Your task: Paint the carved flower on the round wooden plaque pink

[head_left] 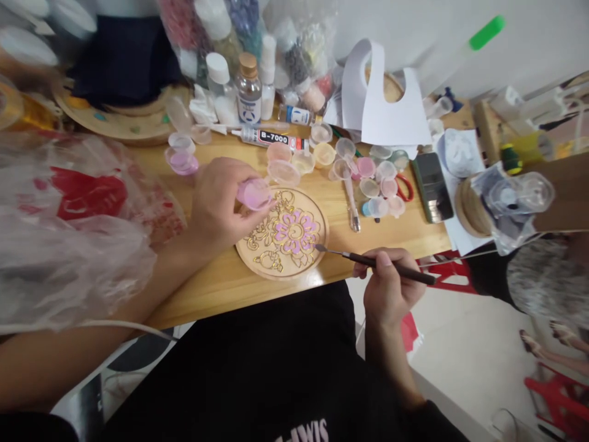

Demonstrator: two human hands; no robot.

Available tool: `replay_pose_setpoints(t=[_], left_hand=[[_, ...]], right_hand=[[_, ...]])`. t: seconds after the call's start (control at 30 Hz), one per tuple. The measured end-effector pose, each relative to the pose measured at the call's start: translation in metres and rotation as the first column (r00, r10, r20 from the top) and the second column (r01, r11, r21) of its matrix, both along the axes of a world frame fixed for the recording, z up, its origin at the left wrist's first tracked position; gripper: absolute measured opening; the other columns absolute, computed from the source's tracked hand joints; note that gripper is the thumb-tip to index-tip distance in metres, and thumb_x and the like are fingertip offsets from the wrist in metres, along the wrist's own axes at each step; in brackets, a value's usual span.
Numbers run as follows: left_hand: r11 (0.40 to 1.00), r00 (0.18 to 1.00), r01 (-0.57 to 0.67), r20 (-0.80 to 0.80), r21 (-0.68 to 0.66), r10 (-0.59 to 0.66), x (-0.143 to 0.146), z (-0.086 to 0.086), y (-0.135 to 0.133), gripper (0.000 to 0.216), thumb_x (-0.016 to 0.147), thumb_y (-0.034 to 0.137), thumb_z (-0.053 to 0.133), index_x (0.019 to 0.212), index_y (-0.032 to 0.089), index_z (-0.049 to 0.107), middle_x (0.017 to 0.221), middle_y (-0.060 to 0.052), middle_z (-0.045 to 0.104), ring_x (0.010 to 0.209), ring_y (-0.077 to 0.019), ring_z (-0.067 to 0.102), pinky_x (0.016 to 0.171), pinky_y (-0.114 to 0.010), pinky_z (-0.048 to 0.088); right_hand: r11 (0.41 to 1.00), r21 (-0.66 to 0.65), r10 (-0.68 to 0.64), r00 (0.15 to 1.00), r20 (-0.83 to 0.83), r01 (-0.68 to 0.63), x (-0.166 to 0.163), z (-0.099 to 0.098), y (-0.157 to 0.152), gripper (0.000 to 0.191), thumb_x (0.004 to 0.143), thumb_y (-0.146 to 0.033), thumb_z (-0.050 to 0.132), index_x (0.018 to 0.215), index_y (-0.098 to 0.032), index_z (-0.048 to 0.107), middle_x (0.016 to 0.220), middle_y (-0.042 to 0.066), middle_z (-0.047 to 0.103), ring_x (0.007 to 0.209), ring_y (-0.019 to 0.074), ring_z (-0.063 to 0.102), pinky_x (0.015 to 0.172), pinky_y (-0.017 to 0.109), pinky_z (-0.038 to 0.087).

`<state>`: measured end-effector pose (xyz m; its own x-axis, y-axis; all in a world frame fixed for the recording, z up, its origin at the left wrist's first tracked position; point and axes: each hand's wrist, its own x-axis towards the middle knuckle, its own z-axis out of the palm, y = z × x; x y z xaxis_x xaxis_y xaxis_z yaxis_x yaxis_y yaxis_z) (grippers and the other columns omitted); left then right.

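Your right hand (pixel 389 294) pinches the thin dark brush (pixel 350 256), tip pointing left at the round wooden disc (pixel 257 248); your left hand (pixel 218 202) clasps a pink plastic cup (pixel 254 194).

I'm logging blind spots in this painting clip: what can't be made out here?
Head view, all:
1. Paint level in the lilac cup: fingers of the left hand partly cover it.
2. Upper-left rim of the wooden disc: hidden under that cup.
3. Whether the brush in the right hand touches the disc: tip too small.
4. Label on the brown-capped bottle: too small, blurred.
5. Green-tipped item, top right: motion-blurred.
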<state>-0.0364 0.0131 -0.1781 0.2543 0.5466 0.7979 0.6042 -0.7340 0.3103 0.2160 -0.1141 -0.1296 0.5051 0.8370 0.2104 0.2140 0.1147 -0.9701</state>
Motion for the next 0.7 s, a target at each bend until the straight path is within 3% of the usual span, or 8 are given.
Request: replay_pose_setpoints(t=[0.27, 0.43, 0.7], left_hand=[[1.0, 0.999, 0.007, -0.052, 0.008, -0.006, -0.0024, 0.0009, 0.0006, 0.036, 0.094, 0.037, 0.077, 0.122, 0.023, 0.059, 0.099, -0.006, 0.073, 0.089, -0.0253, 0.071, 0.073, -0.042, 0.056], [0.996, 0.999, 0.053, -0.006, -0.078, -0.054, -0.0034, -0.0003, 0.0007, 0.042, 0.091, 0.037, 0.083, 0.123, 0.025, 0.06, 0.104, -0.007, 0.074, 0.095, -0.0261, 0.069, 0.081, -0.046, 0.055], [0.999, 0.997, 0.038, -0.062, -0.029, -0.04, -0.0027, 0.0005, 0.0003, 0.04, 0.096, 0.036, 0.076, 0.128, 0.024, 0.056, 0.105, -0.006, 0.073, 0.094, -0.0255, 0.069, 0.081, -0.043, 0.055]], right_hand=[[0.995, -0.016, 0.104, 0.984, 0.145, -0.103, 0.0054, 0.0006, -0.004, 0.017, 0.095, -0.032, 0.072, 0.08, -0.023, 0.069, 0.061, -0.004, 0.066, 0.05, 0.0157, 0.064, 0.05, 0.031, 0.05], [0.984, -0.025, 0.179, 0.963, 0.203, -0.178, 0.0088, 0.0035, -0.0082, 0.012, 0.097, -0.025, 0.072, 0.085, -0.023, 0.071, 0.066, -0.002, 0.071, 0.054, 0.0161, 0.068, 0.051, 0.031, 0.052], [0.976, -0.024, 0.216, 0.944, 0.251, -0.217, 0.0085, 0.0032, -0.0066, 0.01, 0.098, -0.024, 0.069, 0.088, -0.023, 0.07, 0.067, -0.001, 0.071, 0.057, 0.0176, 0.072, 0.051, 0.032, 0.055]])
